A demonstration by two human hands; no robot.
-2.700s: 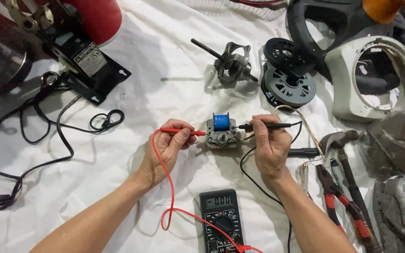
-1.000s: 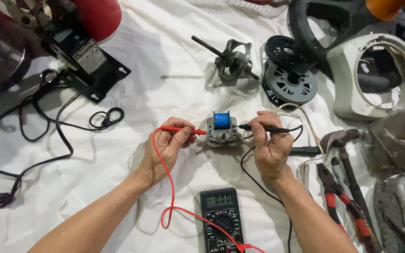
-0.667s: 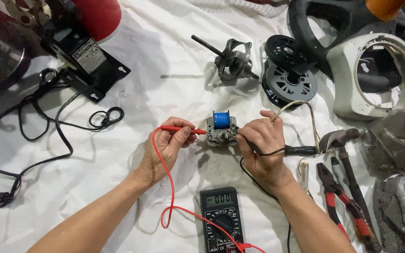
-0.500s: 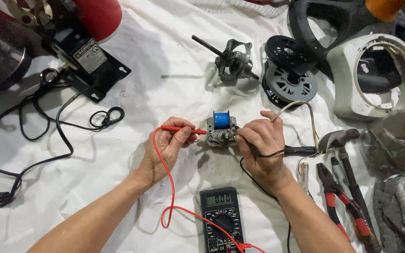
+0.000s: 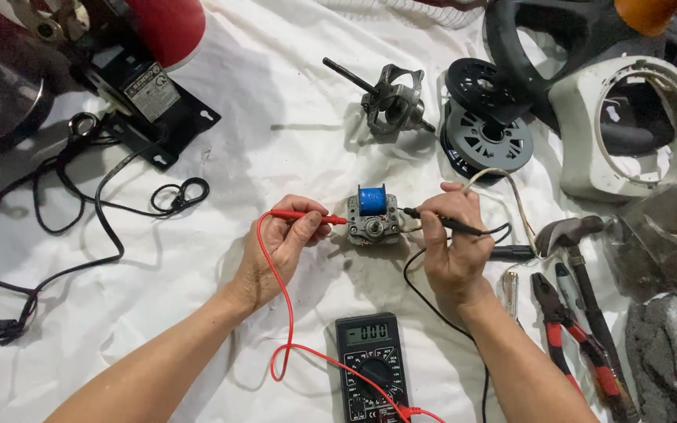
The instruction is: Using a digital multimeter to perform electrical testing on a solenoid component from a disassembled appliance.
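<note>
Black probe (image 5: 444, 223) has been swung back onto the small motor (image 5: 375, 219) by the right hand (image 5: 452, 251), fingers clamped; red probe (image 5: 307, 217) is still pinched by the left hand (image 5: 280, 247), so both sides are touched for a reading.

your left hand (image 5: 280, 247) sits just left of the small motor (image 5: 375, 219), your right hand (image 5: 452, 251) just right of it. the multimeter (image 5: 371, 364) lies nearer you, between your forearms. pliers (image 5: 570, 333) and hammer (image 5: 577, 258) lie to the right; the fan hub (image 5: 486, 125) lies behind.
</note>
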